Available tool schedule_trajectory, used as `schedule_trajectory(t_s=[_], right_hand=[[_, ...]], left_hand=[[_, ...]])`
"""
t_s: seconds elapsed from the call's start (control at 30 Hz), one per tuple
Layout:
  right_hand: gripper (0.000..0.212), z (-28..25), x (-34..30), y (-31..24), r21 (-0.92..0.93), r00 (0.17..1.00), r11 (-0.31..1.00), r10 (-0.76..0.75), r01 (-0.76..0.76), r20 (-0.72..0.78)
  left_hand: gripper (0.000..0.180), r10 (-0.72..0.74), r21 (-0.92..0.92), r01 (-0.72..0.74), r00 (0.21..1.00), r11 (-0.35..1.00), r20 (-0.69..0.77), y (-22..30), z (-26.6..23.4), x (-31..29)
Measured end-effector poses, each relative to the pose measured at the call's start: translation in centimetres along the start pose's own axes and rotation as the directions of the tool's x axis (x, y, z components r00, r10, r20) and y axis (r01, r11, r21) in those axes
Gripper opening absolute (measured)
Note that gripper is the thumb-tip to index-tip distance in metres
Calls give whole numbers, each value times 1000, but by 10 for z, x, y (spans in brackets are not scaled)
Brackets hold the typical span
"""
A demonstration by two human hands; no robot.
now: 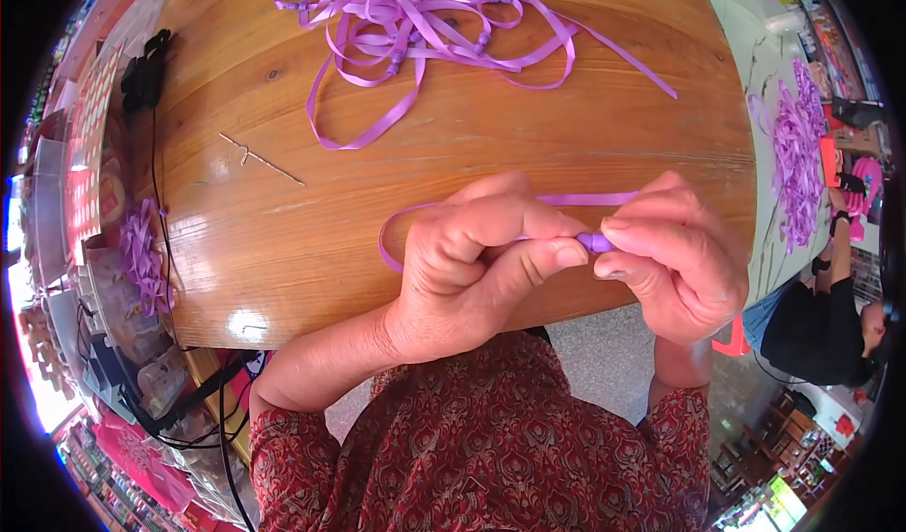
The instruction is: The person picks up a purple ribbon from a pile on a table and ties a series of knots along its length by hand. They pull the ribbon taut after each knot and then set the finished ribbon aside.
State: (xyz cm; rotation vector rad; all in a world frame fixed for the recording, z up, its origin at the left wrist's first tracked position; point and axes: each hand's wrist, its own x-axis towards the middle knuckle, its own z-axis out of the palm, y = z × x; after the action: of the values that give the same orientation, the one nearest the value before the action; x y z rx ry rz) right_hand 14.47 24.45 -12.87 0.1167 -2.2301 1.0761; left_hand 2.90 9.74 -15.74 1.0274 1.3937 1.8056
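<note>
Near the table's front edge, my two hands meet at a small purple bead (pixel 595 242) on a purple ribbon (pixel 587 199). My left hand (pixel 481 268) pinches thumb against forefinger at the bead's left side, where the ribbon runs in; the exact grip is hidden by the fingertips. My right hand (pixel 675 263) has its forefinger and thumb bent around the bead's right end. The ribbon loops out left of my left hand and passes behind both hands. Farther back lies a tangled pile of purple ribbons (pixel 415 22), some carrying beads.
A thin twisted cord (pixel 260 159) lies on the wooden table (pixel 226 239), left of centre. More purple ribbons (pixel 800 154) are heaped on the right-hand surface, with a smaller bunch (pixel 143 258) at the left. A black cable (pixel 156 154) runs along the left edge. At right is another person (pixel 821 320).
</note>
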Motion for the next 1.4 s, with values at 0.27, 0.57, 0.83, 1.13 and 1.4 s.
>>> schedule_trajectory(t_s=[0.27,0.57,0.83,1.13,1.4], right_hand=[[36,-1,3,2,-121,993,986,-110,113,30],[24,-2,-1,-5,-181,998,983,-30,38,48],[21,5,-5,-7,-170,992,978,-127,124,-7],[18,2,-10,-10,-140,997,988,-62,69,53],[17,-3,-18,1,7,986,995,99,-100,131]], left_hand=[[5,-95,-62,97,995,993,34,0,-3,1],[5,-51,-10,52,995,999,86,1,-3,1],[5,53,115,-66,993,991,110,0,1,-5],[3,54,29,-58,992,998,117,-3,5,-6],[4,-83,-66,96,983,993,166,-9,3,0]])
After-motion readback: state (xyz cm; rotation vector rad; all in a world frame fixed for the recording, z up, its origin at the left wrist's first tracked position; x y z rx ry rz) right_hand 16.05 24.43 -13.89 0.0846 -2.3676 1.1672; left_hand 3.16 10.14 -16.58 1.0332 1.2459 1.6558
